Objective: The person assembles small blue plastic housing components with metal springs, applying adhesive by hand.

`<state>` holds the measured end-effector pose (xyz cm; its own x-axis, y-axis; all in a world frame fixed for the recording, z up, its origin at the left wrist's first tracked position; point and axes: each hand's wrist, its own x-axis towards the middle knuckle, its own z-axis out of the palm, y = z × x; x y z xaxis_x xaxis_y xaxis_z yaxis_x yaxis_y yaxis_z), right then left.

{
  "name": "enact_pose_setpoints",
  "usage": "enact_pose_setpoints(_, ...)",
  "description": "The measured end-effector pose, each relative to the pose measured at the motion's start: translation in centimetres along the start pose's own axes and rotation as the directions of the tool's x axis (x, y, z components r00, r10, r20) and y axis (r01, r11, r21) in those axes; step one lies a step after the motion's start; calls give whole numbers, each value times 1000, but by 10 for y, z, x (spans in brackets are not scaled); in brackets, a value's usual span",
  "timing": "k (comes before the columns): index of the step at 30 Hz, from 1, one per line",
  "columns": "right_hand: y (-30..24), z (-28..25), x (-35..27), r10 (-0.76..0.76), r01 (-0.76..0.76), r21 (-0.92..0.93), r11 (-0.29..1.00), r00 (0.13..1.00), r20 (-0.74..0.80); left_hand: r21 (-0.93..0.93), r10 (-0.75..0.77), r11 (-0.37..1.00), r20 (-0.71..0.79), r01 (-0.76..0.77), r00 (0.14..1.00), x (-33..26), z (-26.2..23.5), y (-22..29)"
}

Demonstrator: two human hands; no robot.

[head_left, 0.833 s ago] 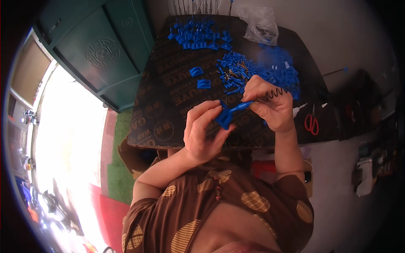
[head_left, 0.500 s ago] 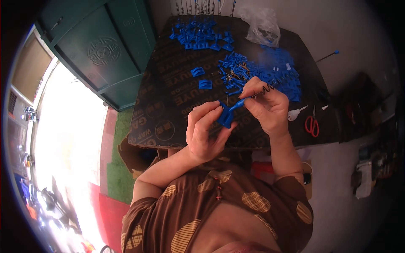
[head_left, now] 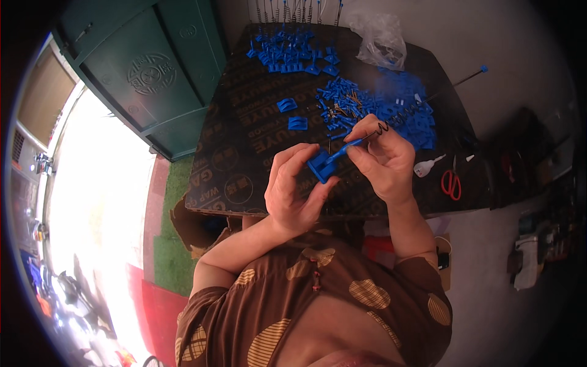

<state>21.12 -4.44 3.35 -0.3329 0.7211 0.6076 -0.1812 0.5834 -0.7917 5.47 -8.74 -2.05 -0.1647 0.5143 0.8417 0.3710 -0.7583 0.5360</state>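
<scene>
Over the near half of the dark table, my left hand grips a small blue plastic base between thumb and fingers. My right hand pinches a blue sleeve on the end of a thin rod with a dark coil spring. The sleeve's lower end meets the base; whether it is seated in it cannot be made out. From my right hand the rod runs up and right to a small blue tip. A short dark upright piece stands by the base.
Beyond my hands lie piles of blue sleeves and blue plates. Two loose blue bases sit left of them. Assembled blue bases and a plastic bag are at the back. Red-handled scissors and a white bottle lie right.
Both hands have shifted slightly left. The blue base has tilted so that more of its face shows, and the rod's far tip has risen a little.
</scene>
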Motion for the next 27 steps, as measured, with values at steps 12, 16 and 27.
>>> enact_pose_setpoints(12, 0, -12, 3, -50, 50, -10, 999, 998, 39, -454, -251, 847, 119, 277, 961, 1, -3, 3)
enact_pose_setpoints(16, 3, -15, 5, -71, 73, -37, 997, 996, 58, -505, -446, 707, 226, 496, 866, 3, -7, 11)
enact_pose_setpoints(27, 6, -11, 8, 71, -83, -115, 990, 992, -106, -640, -597, 201, 521, 742, 611, 9, -5, 2)
